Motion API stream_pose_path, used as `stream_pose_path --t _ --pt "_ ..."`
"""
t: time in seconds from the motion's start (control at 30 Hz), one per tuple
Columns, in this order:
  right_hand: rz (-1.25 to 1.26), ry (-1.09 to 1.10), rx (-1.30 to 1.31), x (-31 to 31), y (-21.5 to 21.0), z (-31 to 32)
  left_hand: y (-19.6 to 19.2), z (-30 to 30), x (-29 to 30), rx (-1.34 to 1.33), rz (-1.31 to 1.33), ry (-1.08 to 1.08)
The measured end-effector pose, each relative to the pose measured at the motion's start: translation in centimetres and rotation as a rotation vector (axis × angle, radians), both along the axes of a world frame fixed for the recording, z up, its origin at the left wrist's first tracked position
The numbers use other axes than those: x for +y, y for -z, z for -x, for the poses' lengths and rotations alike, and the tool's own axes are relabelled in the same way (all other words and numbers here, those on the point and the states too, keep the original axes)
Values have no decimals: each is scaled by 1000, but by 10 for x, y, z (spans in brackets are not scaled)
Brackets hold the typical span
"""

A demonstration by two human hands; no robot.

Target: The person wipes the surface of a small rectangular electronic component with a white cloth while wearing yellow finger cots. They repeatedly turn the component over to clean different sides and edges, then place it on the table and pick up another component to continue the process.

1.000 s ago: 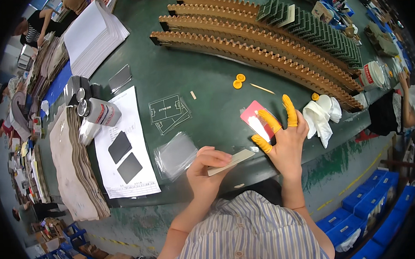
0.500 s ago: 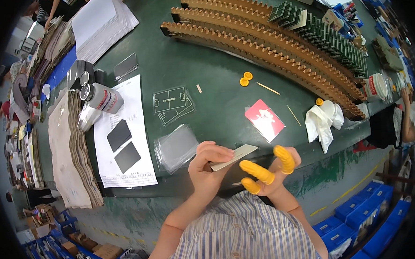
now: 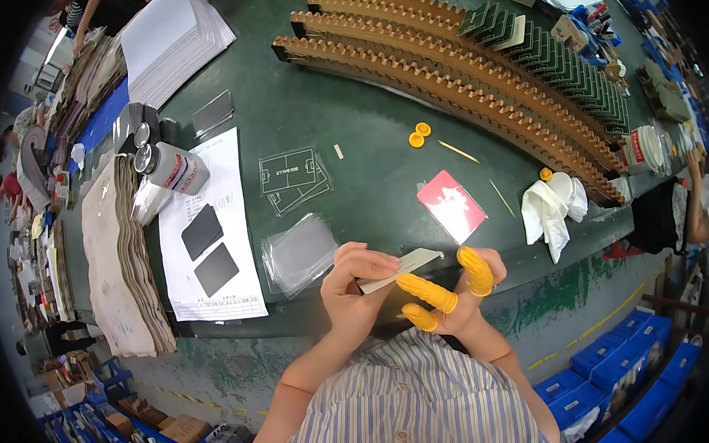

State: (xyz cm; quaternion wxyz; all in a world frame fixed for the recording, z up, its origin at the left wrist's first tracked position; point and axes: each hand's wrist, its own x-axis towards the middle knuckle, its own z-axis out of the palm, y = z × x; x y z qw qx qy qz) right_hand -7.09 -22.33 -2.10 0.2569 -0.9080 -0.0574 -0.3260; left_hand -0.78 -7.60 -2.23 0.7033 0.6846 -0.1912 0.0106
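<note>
A thin pale card [image 3: 399, 270] is pinched in my left hand [image 3: 352, 290], held tilted just above the table's near edge. My right hand [image 3: 460, 296] wears yellow rubber finger cots on several fingers. Those fingers are spread, one of them close under the card's edge; whether it touches the card I cannot tell. At the card's right tip a tiny whitish bit shows. Beyond my hands lies a red-and-white card [image 3: 452, 206]. A stack of clear plastic sleeves [image 3: 300, 255] rests left of my left hand.
Slotted wooden racks [image 3: 443, 80] cross the far right, one bearing upright green cards [image 3: 575, 73]. Toothpicks [image 3: 457, 152], spare yellow finger cots [image 3: 419, 135] and a white cloth [image 3: 548, 211] lie about. Leftward are dark cards [image 3: 217, 269] on a paper sheet, a bottle [image 3: 177, 168] and stacked boards [image 3: 116, 258].
My right hand has shifted slightly left, bringing its yellow-capped fingers nearer the card. My left hand keeps its hold, with the card almost unmoved.
</note>
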Motion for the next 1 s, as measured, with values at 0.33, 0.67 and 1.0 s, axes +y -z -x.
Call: stream_pose_path --t 0.33,0.67,1.0 --pt "51 21 -28 -2 0 1 2 0 1 25 35 -2" --pt "-23 -20 11 3 -1 -2 2 1 1 17 18 -10" --pt "-61 -108 1 9 4 -5 0 0 -3 -47 -27 -4"
